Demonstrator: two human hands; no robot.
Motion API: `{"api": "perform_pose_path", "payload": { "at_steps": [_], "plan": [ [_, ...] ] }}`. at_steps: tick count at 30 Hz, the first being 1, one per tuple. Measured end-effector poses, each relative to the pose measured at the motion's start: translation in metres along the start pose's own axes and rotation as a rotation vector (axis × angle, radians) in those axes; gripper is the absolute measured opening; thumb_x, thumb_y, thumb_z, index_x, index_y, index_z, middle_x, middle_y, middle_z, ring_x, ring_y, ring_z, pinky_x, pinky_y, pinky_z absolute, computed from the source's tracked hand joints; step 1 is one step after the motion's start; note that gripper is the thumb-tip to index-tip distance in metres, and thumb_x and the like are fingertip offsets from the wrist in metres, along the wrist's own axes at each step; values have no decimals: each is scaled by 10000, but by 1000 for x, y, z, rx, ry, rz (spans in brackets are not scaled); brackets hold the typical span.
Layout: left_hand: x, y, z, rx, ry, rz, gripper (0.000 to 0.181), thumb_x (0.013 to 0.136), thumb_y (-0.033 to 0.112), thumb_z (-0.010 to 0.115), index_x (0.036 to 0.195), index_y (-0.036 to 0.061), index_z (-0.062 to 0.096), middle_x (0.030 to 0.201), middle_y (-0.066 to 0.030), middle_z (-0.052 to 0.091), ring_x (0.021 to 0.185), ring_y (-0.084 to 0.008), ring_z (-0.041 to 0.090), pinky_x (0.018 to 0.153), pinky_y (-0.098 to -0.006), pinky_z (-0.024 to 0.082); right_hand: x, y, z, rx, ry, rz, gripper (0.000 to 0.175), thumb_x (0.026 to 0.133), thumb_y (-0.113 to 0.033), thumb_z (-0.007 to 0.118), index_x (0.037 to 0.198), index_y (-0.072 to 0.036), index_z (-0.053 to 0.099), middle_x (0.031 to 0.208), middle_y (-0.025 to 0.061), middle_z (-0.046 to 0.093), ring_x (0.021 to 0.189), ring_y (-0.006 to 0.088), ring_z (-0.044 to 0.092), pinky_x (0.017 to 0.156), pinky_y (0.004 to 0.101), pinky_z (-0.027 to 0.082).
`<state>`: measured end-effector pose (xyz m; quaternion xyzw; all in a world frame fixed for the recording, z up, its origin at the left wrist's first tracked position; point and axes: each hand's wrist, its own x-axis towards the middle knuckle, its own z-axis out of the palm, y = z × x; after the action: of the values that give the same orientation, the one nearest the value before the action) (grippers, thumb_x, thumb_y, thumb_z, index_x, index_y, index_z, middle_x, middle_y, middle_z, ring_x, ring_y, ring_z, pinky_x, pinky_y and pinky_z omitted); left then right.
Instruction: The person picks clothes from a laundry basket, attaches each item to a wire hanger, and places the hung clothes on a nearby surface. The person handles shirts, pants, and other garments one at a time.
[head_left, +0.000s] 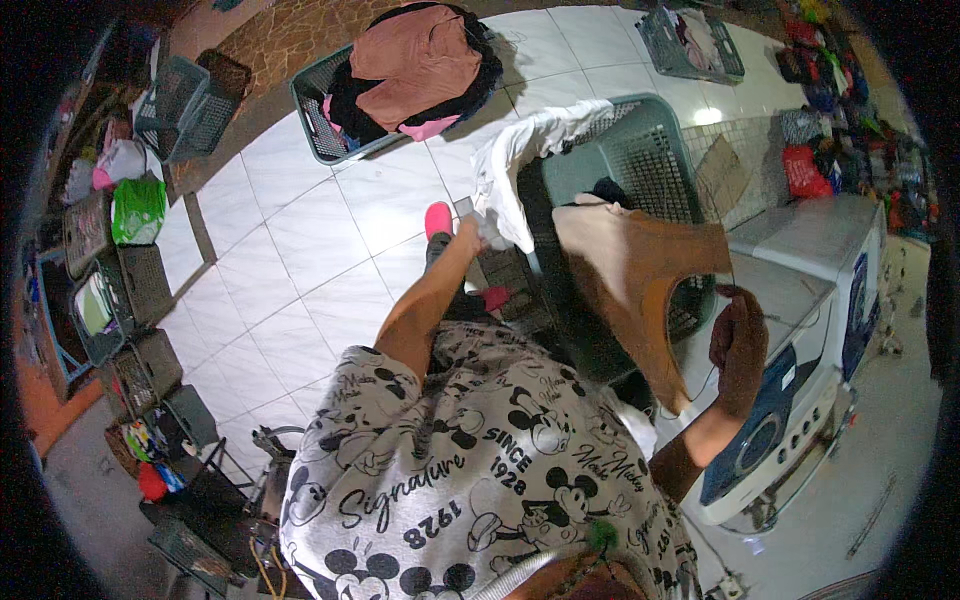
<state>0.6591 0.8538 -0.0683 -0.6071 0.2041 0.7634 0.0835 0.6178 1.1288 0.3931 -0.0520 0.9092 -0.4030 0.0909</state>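
Note:
A large grey-green plastic laundry basket stands before me, with a white cloth draped over its far left rim. Blurred, my left hand is at the lower end of the white cloth; whether its fingers grip it is unclear. A brown and beige garment stretches across the basket's right part, its lower end hanging near my shirt. Beside the garment's right edge, my right hand has bent fingers; a grip cannot be made out. Dark cloth shows inside the basket.
Another basket, heaped with clothes, stands on the tiled floor, and a smaller laundry basket is at the far right. A washing machine stands close to my right arm. Stacked crates and a green bag line the left side.

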Motion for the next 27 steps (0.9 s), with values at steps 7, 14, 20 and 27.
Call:
{"api": "perform_pose_path", "payload": {
  "at_steps": [7,14,20,27],
  "plan": [
    [7,-40,8,-533,-691,-30,412,831,175,534,1218,49,467,1185,-105,546,1043,-246,543,893,-383,428,-4,-57,12,269,-77,177,268,943,-215,409,1023,8,533,489,-57,318,353,12,212,305,194,162],
    [40,83,-98,-825,-485,74,317,834,294,485,968,15,555,985,-199,600,977,-359,547,903,-504,409,1,-54,15,270,-90,206,262,946,-207,402,1019,5,536,496,-56,327,357,7,211,304,192,157],
    [-42,165,-165,-728,-789,261,209,800,180,532,966,68,590,944,-94,627,860,-240,606,811,-362,487,7,-38,21,238,-65,327,253,941,-229,414,1019,-30,548,520,-63,337,370,3,210,317,190,154],
    [-120,109,-171,28,-563,229,527,851,389,544,1223,22,473,1113,-124,584,956,-188,599,782,-320,507,14,-27,24,155,-244,131,275,932,-276,430,1011,-46,558,536,-71,338,383,8,220,345,190,155]
  ]
}}
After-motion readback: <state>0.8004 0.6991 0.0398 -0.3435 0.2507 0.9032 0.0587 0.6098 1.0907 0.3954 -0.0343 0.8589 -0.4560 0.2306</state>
